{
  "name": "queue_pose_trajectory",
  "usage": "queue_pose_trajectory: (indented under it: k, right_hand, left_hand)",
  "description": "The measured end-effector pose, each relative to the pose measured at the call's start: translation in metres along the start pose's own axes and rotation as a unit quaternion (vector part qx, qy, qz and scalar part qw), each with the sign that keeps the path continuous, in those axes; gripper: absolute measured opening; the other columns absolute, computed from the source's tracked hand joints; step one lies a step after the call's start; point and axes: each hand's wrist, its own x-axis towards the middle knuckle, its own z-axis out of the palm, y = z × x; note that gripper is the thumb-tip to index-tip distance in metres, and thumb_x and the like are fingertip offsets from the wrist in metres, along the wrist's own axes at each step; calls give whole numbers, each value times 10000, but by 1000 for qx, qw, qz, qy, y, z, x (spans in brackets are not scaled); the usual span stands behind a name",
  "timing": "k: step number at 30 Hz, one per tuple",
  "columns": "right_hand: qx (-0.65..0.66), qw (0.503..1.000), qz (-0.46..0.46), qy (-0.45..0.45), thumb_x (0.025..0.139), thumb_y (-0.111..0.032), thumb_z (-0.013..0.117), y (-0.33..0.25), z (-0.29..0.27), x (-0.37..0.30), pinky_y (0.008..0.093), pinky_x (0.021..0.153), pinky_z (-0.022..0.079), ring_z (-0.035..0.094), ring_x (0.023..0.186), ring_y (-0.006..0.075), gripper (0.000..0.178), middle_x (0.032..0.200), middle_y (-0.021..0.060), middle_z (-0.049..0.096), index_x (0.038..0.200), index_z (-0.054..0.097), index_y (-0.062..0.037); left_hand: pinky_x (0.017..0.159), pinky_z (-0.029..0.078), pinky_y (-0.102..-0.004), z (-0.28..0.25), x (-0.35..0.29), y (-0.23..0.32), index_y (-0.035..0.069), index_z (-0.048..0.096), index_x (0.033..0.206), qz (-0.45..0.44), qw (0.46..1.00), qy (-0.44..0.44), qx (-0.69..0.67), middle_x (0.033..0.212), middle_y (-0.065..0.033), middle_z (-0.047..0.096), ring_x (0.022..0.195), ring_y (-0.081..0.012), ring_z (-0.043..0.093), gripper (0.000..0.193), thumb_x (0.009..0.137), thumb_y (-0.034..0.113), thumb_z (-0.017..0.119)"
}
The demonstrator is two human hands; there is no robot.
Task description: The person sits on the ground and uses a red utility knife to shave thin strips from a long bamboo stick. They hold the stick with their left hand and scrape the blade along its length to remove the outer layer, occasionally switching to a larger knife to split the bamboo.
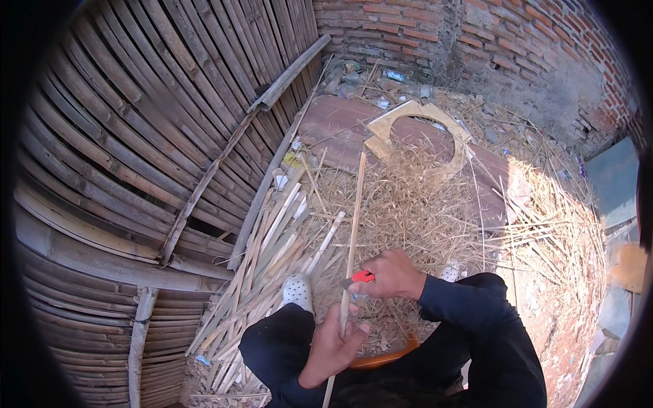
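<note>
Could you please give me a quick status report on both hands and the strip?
Left hand gripping long pale strip. Right hand closed on red cutting tool, tip at the strip. No obstruction seen at the tool; shavings heaped beyond.

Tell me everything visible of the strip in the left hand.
The strip is long, slim, pale tan, and looks like split bamboo. It runs up the picture, leaning slightly right, its lower end passing out of view. The left hand grips it; the red cutter in the right hand crosses it, apparently touching.
</note>
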Motion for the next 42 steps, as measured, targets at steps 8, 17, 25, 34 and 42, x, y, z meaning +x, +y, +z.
queue_pose_trajectory:
  k: [8, 17, 25, 34, 42]
  right_hand:
    - [-18, 994, 54, 90, 771, -722, 525, 37, 4, 19, 445, 478, 435, 573, 487, 353, 681, 495, 133, 553, 580, 618, -75]
    - [2, 998, 8, 56, 779, -714, 527, 7, 3, 6, 437, 477, 442, 573, 480, 342, 678, 493, 143, 550, 568, 612, -75]
    - [-57, 994, 11, 90, 754, -733, 544, 21, -6, 17, 424, 447, 418, 554, 445, 315, 692, 480, 129, 543, 547, 599, -75]
    - [2, 993, 72, 90, 825, -682, 488, 13, -6, 9, 471, 499, 438, 554, 482, 358, 679, 503, 149, 552, 611, 662, -62]
    - [2, 926, 342, 160, 859, -738, 354, 134, -32, 49, 464, 575, 449, 590, 561, 351, 831, 534, 189, 549, 596, 618, 5]
  left_hand:
    - [482, 258, -206, 6, 8, -1, 42, 439, 1086, -10, 999, -12, -37, 585, 76, 341, 527, -12, 314, 287, 874, 64, 631]
    - [485, 249, -194, 2, -1, -1, 41, 424, 1078, -31, 998, -20, -42, 584, 86, 337, 507, -5, 316, 275, 876, 46, 612]
    - [492, 242, -196, 3, 2, -3, 53, 413, 1079, -7, 997, -28, -67, 584, 80, 339, 516, -6, 306, 284, 869, 20, 601]
    - [502, 245, -201, 6, -6, -7, 62, 406, 1082, -9, 994, -59, -92, 610, 80, 343, 529, -9, 304, 293, 867, 12, 598]
    - [480, 235, -200, 21, -16, -9, 69, 412, 1066, 3, 983, -136, -120, 604, 71, 326, 502, -15, 285, 263, 890, 51, 607]
